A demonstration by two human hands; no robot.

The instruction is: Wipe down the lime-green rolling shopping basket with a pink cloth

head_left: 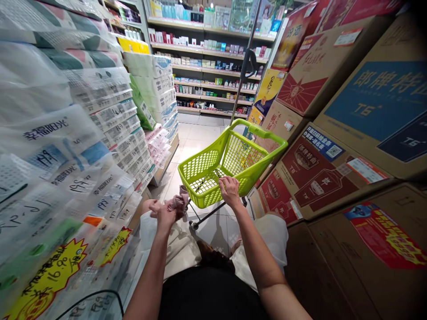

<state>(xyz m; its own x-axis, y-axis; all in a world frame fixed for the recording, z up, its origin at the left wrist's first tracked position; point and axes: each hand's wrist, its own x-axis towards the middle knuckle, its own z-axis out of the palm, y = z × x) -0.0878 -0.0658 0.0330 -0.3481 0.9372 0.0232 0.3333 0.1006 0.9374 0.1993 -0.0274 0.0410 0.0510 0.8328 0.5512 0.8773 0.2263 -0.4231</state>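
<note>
A lime-green shopping cart [204, 199] with a lattice basket stands on the floor just ahead of my knees. My right hand [229, 191] is at the near rim of its basket, fingers curled over the edge. Inside, the basket shows only its open lattice floor. My left hand [166, 215] is closed on a crumpled dusty-pink cloth [179, 202], low beside the basket's left corner. Part of the cloth hangs out past my fingers.
Stacked packs of tissue paper [66, 138] rise close on my left, with yellow price tags [53, 275]. Printed cardboard cartons [333, 164] are piled on my right. Behind the cart stands a long pole [240, 84]. Shelves of small boxes and bottles [207, 64] line the back.
</note>
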